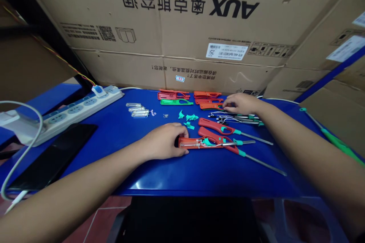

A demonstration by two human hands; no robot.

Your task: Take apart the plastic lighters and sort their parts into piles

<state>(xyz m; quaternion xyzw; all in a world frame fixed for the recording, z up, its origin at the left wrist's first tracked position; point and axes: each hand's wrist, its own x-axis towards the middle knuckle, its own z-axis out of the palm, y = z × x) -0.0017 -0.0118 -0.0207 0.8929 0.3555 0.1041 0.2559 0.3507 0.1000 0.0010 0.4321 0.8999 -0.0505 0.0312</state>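
My left hand [167, 140] grips the rear end of an opened orange lighter casing [203, 145], fingers and thumb on either side. Inside that casing show a clear fuel tank, a teal trigger, white wires and a metal tube. Farther back, my right hand [241, 104] has its fingers closed at the end of an orange casing half [209, 106], partly hiding it. Below the right hand lie several metal lighter tubes with white wires [239, 119]. Two assembled red lighters [215, 126] with long metal nozzles rest beside the opened casing.
Teal triggers [191, 117], clear fuel tanks [138, 112] and a green casing half [176, 102] lie on the blue table [171, 176]. At left are a power strip [75, 110] and a black phone [55, 159]. A large cardboard box [182, 30] stands behind; a green lighter [339, 142] lies right.
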